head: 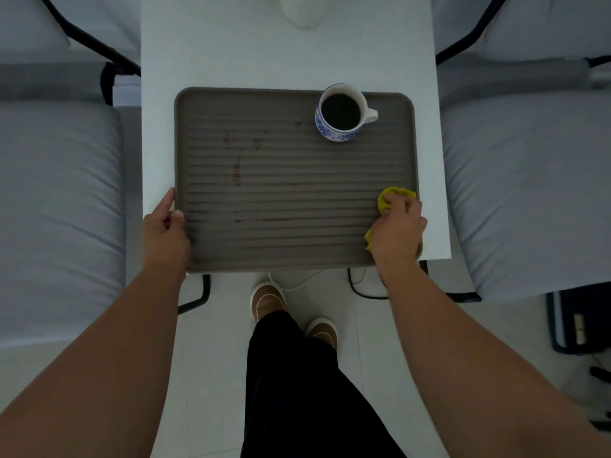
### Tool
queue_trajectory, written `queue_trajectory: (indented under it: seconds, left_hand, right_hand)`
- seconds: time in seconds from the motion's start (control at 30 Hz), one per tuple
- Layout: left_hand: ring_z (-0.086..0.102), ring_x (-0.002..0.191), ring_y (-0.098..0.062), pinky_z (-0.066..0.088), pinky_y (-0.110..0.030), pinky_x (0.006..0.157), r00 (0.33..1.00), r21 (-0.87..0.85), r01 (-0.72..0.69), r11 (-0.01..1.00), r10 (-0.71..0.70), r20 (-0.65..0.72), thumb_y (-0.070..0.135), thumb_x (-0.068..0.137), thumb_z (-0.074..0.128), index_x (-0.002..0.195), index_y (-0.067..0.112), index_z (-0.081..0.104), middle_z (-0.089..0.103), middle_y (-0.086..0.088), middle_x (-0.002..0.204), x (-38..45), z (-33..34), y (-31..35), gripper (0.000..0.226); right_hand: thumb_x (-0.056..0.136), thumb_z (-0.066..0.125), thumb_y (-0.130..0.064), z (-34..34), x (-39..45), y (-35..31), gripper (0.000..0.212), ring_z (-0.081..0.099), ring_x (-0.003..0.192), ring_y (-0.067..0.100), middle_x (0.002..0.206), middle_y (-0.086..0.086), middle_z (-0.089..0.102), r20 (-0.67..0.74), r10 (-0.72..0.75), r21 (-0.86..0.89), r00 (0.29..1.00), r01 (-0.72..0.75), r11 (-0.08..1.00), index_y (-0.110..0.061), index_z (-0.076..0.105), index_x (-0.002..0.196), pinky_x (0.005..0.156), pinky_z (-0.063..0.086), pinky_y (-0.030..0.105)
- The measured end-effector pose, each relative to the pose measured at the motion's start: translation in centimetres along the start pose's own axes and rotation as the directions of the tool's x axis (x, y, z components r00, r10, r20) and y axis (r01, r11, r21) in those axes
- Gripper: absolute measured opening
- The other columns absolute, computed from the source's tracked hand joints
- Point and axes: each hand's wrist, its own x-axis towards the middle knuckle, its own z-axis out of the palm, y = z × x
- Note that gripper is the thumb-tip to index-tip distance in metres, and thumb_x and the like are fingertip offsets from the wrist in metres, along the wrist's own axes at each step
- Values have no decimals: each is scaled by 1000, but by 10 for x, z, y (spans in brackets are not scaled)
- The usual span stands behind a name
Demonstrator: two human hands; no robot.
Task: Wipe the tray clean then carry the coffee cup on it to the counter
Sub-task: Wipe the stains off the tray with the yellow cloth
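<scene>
A grey ribbed tray (281,246) is set on a white table (211,61), its near edge level with the table's near edge. A cup (342,112) filled with dark coffee is stood upright in the tray's far right corner, its handle turned to the right. Brown stains (236,166) are scattered over the left half of the tray, and a thin streak is seen toward its near edge. The tray's near left corner is gripped by the left hand (165,228), thumb laid over the rim. A yellow cloth (388,198) is bunched under the right hand (398,226), fingers curled tight around it, and pressed onto the tray by its right edge near the near right corner.
</scene>
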Motion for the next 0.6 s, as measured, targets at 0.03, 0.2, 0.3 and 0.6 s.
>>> queue_trajectory:
  seconds: [0.03, 0.2, 0.3, 0.6]
  left_hand:
    - [48, 68, 1, 41, -4, 65, 1000, 2, 4, 1000, -4, -5, 15, 102, 38, 146, 30, 42, 61, 4, 98, -1, 0, 1, 47]
    - [60, 89, -12, 48, -25, 96, 1000, 4, 4, 1000, -4, -7, 16, 101, 39, 144, 31, 43, 62, -14, 121, -3, -2, 4, 46]
    - [61, 93, -16, 46, -32, 99, 1000, 4, 19, 1000, -19, 12, 13, 101, 40, 145, 30, 42, 56, -22, 132, -3, -2, 6, 47]
    - [49, 74, 0, 42, -5, 71, 1000, 33, 13, 999, -13, -17, 16, 102, 38, 145, 32, 42, 60, -11, 114, -2, -1, 2, 47]
  right_hand:
    - [85, 46, 0, 4, -7, -10, 43, 43, 110, 39, 135, 18, 41, -17, 28, 3, 999, -28, 1000, -14, 54, 125, 93, 38, 43]
    - [81, 54, -4, 34, -75, -74, 48, 43, 111, 33, 135, 14, 42, 199, -247, -26, 948, 257, 966, -18, 51, 128, 87, 42, 38]
    - [72, 65, -5, 41, -99, -91, 45, 52, 100, 34, 123, 13, 54, 323, -526, -38, 787, 566, 824, -18, 60, 115, 67, 52, 39]
    - [72, 56, 7, -26, -20, 30, 49, 51, 100, 39, 129, 15, 48, 258, -314, -239, 914, 375, 896, -14, 57, 116, 69, 45, 39]
